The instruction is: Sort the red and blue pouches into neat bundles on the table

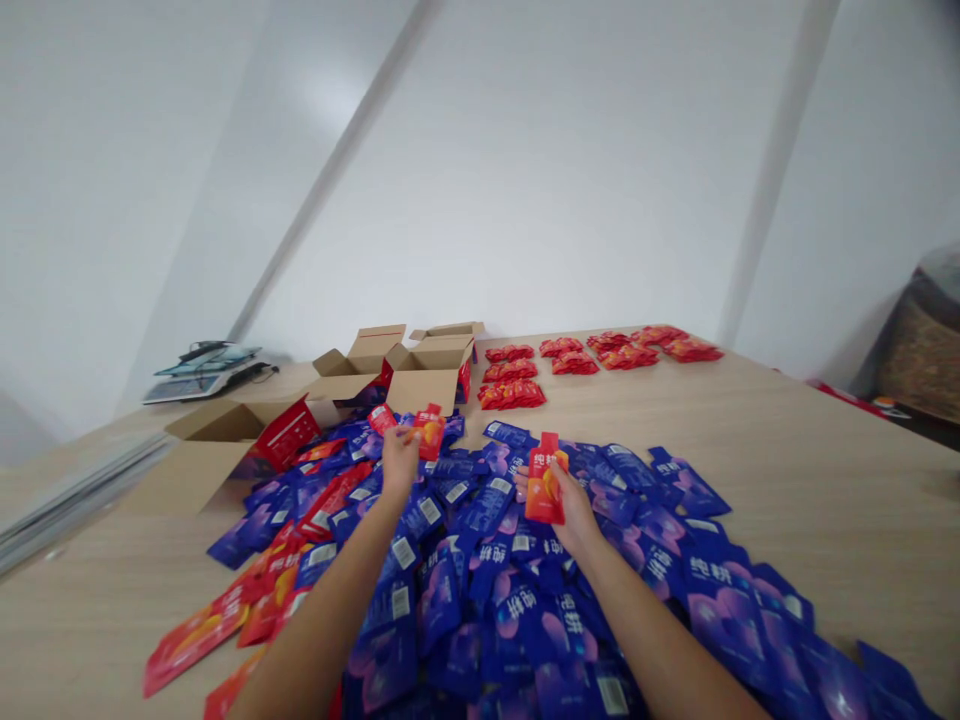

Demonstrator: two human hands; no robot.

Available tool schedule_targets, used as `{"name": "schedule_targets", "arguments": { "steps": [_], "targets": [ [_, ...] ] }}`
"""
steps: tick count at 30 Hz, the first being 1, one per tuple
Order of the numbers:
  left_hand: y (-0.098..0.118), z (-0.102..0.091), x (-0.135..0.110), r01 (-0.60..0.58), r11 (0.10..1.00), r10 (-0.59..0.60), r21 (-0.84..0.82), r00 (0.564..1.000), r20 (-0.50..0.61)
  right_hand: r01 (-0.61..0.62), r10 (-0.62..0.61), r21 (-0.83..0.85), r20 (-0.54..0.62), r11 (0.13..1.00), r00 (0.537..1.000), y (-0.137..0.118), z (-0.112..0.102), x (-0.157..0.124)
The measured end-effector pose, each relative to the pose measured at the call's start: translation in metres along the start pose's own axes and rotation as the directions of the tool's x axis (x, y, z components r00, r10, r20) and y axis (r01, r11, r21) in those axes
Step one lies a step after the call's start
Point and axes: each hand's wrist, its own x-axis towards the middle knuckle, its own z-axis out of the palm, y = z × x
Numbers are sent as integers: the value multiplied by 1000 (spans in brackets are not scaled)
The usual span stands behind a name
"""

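My left hand is raised over the pile and closed on a red sachet, with a second red sachet showing just behind its fingers. My right hand grips a small stack of red sachets held upright. Both hands hover above a big heap of blue sachets spread over the wooden table. More red sachets lie mixed in at the heap's left edge.
Open cardboard boxes stand behind the heap, with another on its side at left. Neat bundles of red sachets are laid in rows at the back right. A weighing scale sits far left. A white wall is behind.
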Motion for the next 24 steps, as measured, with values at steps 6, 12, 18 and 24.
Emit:
{"name": "schedule_targets", "arguments": {
  "steps": [6, 12, 18, 24],
  "targets": [
    [53, 90, -100, 124, 805, 35, -580, 966, 255, 19, -21, 154, 10, 988, 1000, 3, 5, -4],
    [81, 112, -126, -65, 894, 137, -444, 982, 133, 38, -38, -9, 20, 999, 999, -1, -1, -9],
    [78, 94, -103, 326, 668, 70, -669, 867, 493, -41, 44, -39, 74, 998, 996, -6, 1, -13],
    [81, 77, -94, 639, 568, 19, -518, 619, 785, -147, 174, -124, 249, 981, 953, -11, 3, -25]
  ]
}}
